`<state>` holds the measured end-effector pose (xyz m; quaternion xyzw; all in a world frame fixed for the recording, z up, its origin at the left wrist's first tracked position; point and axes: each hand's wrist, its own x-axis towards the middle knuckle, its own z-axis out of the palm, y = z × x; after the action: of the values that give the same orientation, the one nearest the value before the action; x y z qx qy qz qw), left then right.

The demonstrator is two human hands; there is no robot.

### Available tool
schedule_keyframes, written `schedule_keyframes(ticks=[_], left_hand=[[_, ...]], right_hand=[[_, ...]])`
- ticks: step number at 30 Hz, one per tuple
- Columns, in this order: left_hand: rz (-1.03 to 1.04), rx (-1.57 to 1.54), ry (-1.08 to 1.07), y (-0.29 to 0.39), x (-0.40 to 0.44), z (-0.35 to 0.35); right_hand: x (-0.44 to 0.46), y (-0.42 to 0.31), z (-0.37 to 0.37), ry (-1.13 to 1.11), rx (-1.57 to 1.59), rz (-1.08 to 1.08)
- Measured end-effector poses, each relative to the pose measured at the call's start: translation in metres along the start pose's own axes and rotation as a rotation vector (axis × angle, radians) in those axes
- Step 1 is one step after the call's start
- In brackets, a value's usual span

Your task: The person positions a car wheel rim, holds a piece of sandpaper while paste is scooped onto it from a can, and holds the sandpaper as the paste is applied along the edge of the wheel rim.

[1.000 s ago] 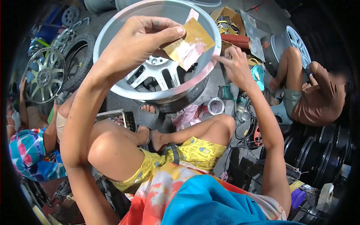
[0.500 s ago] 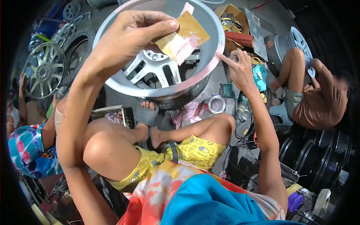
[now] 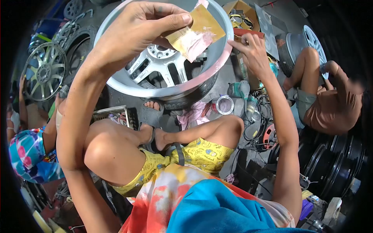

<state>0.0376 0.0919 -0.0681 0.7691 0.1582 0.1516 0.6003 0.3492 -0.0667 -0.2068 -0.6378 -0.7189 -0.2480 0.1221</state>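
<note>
My left hand (image 3: 149, 27) pinches a yellowish square card (image 3: 208, 21) between thumb and fingers, over the wheel. Soft pink putty (image 3: 195, 43) is smeared on the card. Below it stands a large silver alloy wheel rim (image 3: 134, 92) with spokes, raised on something dark that looks like a tyre. A pinkish patch covers the rim's right lip. My right hand (image 3: 253, 54) reaches to that lip with the index finger stretched out and its tip at the edge. Its other fingers are partly bent, and nothing shows in them.
An open can (image 3: 224, 105) and a pink cloth (image 3: 193, 114) lie before my feet. Teal power tools (image 3: 240, 90) and cables are at right. A crate (image 3: 112, 115) stands left. Co-workers sit on both sides, the right one by another wheel (image 3: 314, 40). Dark rims (image 3: 322, 167) are stacked lower right.
My right hand has moved slightly up along the rim's lip. My left hand and the card have shifted a little to the right.
</note>
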Motion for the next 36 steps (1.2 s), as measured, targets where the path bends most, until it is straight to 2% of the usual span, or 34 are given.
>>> schedule_keyframes(ticks=[2, 5, 6, 9, 10, 15, 20, 23, 27, 31, 36], left_hand=[[-0.033, -0.021, 0.032, 0.006, -0.001, 0.007], [0.009, 0.028, -0.057, 0.015, -0.004, 0.007], [0.006, 0.037, -0.048, 0.014, -0.006, 0.006], [0.033, 0.057, 0.012, 0.002, -0.006, -0.006], [-0.037, 0.036, 0.066, 0.005, -0.006, -0.005], [0.015, 0.035, 0.03, 0.008, -0.005, 0.005], [-0.025, 0.056, 0.061, 0.008, -0.013, -0.002], [0.032, 0.085, 0.101, 0.004, -0.014, -0.007], [0.004, 0.061, 0.034, 0.004, -0.01, -0.002], [0.008, 0.043, 0.021, 0.006, -0.011, 0.001], [-0.014, 0.064, 0.059, 0.01, -0.014, -0.002]], right_hand=[[0.013, 0.008, 0.007, 0.041, -0.052, -0.001], [0.01, 0.001, 0.008, 0.001, -0.022, 0.039], [0.003, -0.005, 0.009, -0.055, 0.056, 0.082], [-0.009, -0.018, 0.003, -0.021, 0.163, 0.028], [-0.004, -0.015, -0.001, -0.046, 0.119, 0.038], [0.012, 0.003, 0.008, 0.003, 0.031, 0.034], [-0.006, -0.031, -0.004, -0.071, 0.137, 0.08], [-0.015, -0.066, -0.015, -0.077, 0.211, 0.088], [-0.023, -0.1, -0.023, -0.077, 0.367, 0.068], [-0.012, -0.079, -0.03, -0.074, 0.226, 0.022], [0.004, -0.016, -0.016, -0.158, 0.056, -0.009]])
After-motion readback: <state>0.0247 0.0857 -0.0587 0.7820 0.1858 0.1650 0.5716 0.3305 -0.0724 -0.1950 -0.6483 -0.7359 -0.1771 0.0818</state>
